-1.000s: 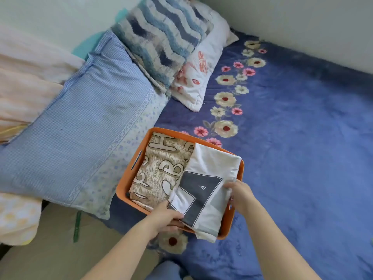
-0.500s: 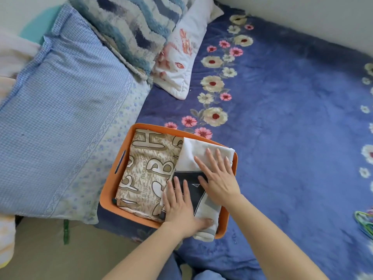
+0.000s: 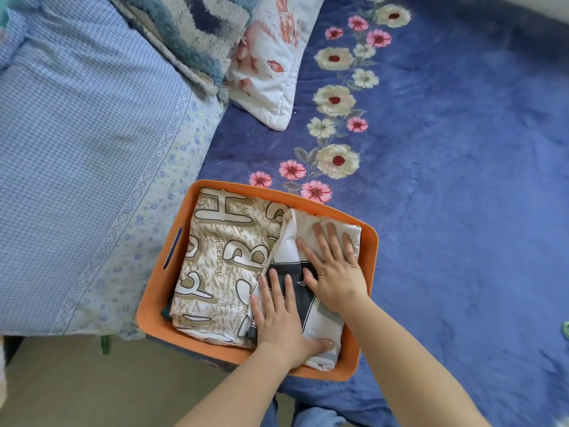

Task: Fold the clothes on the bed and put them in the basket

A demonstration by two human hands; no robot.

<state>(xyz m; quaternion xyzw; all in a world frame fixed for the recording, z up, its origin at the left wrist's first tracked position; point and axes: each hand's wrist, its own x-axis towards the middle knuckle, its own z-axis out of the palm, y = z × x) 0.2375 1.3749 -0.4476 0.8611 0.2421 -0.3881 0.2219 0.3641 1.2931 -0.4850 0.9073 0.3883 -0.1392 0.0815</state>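
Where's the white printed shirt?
Head view: the white shirt lies in the right half of the orange basket, beside the tan lettered cloth, under the left hand and right hand.

- 2 hands, the left hand [image 3: 278, 325] and the right hand [image 3: 335, 274], are bare, with short plain nails.
- The left forearm [image 3: 234, 392] and the right forearm [image 3: 409, 365] are bare as far as they show.
- Blue denim-like trousers [image 3: 320, 419] show below.
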